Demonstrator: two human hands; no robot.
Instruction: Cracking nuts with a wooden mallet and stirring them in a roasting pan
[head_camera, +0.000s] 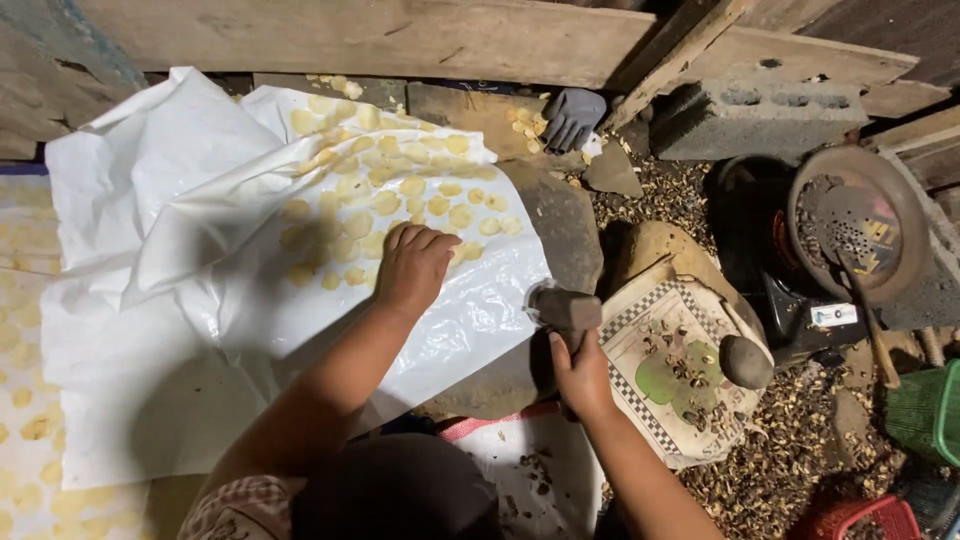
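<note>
Plastic sheeting (200, 300), white and rumpled, covers most of the floor in front of you, folded over so its top layer traps a spread of flat pale-yellow slices (385, 195) beneath it. Beside it to your right lie a flat grey stone (560, 225), a round dark pan of husks (860, 225) and a chequered tray (640, 400) littered with shell bits, a rounded pebble (745, 360) resting on its edge. Your left hand (412, 268) presses palm-down on the sheeting over the slices, fingers curled, gripping nothing, probably to pin the layer flat. Your right hand (580, 375) has its grip closed round the handle of a mallet (563, 308), head up, just off the sheet's edge.
</note>
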